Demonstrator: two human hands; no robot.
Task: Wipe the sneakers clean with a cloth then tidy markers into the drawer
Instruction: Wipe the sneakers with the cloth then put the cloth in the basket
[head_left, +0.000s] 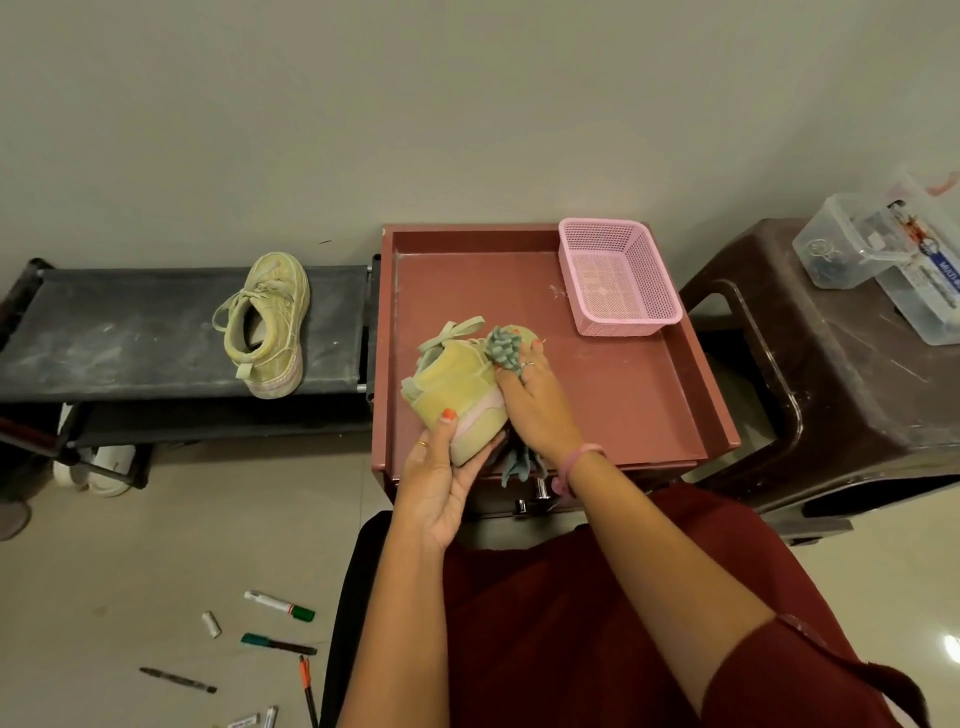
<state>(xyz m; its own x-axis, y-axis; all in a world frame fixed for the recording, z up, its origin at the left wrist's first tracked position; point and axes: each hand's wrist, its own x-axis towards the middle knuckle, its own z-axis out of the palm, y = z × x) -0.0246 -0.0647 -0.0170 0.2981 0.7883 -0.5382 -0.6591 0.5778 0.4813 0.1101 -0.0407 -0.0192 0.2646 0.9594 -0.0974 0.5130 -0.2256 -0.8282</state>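
My left hand grips a yellow-green sneaker from below at its heel, holding it on its side above the red cabinet's tray top. A grey-green cloth is bunched in my right hand, which presses it against the sneaker's upper; a tail of the cloth hangs down under my wrist. The second sneaker lies on the black rack to the left. Several markers lie on the floor at lower left, among them a green-capped white one and a dark teal one. The drawer handle shows under my right wrist.
A pink mesh basket sits on the tray's far right corner. A brown plastic stool to the right carries clear plastic boxes. White slippers sit under the rack. A wall stands close behind.
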